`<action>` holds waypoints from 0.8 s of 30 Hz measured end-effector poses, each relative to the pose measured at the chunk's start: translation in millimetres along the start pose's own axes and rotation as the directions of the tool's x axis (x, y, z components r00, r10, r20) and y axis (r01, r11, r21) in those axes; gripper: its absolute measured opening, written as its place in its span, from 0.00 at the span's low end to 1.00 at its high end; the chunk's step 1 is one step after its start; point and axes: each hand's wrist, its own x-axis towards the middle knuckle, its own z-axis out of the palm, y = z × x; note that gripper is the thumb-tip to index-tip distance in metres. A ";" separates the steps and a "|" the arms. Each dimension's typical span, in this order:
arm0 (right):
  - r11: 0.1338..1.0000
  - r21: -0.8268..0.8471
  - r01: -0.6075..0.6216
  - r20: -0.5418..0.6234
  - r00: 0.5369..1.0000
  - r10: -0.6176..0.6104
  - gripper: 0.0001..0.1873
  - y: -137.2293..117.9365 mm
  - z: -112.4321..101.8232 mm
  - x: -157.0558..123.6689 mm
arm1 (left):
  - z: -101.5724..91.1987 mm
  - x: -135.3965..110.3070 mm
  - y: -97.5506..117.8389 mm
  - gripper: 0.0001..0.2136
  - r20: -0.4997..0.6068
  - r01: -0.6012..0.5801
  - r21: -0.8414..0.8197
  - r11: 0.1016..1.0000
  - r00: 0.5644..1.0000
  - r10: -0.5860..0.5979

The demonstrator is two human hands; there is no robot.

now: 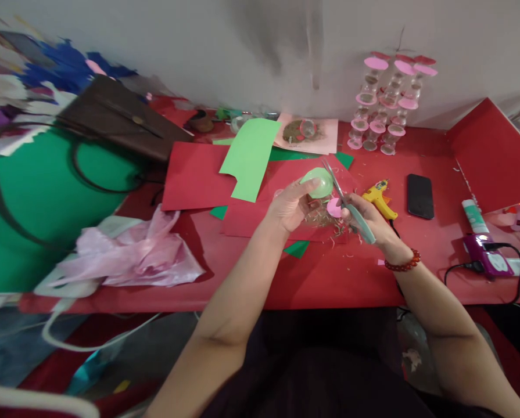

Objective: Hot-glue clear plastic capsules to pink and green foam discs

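Note:
My left hand (291,204) is closed on a pale green round piece (318,181), held up over the red table (329,278). My right hand (366,222) grips a pair of scissors (345,200) with grey-green handles; the blades point up and left toward the green piece and touch its right edge. A small pink round piece (333,207) and a scatter of thin shreds (325,219) lie on red paper sheets (194,174) just under the hands. A red bead bracelet (401,265) circles my right wrist.
A light green sheet (250,157) lies on the red sheets. A yellow glue gun (379,197), black phone (420,195), glue tube (473,215) and purple device with cable (488,258) sit right. A pink plastic bag (137,252), green roll (46,209) and brown bag (120,119) crowd the left. Stacked pink-capped cups (386,104) stand at the wall.

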 end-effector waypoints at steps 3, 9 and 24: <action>1.000 0.007 0.009 -0.025 1.000 -0.009 0.30 7.1 -1.2 2.5 | -2.1 0.9 0.4 0.21 0.034 0.012 0.027 1.000 0.999 -0.013; 1.000 0.009 0.008 -0.063 0.998 -0.008 0.31 8.7 -1.3 2.8 | -2.5 0.6 2.8 0.23 0.033 0.020 0.055 0.998 0.999 -0.022; 0.999 0.019 -0.039 0.030 0.999 0.038 0.30 -5.4 -7.9 -0.2 | -2.3 -1.9 7.5 0.18 0.115 0.021 0.174 0.985 0.993 -0.042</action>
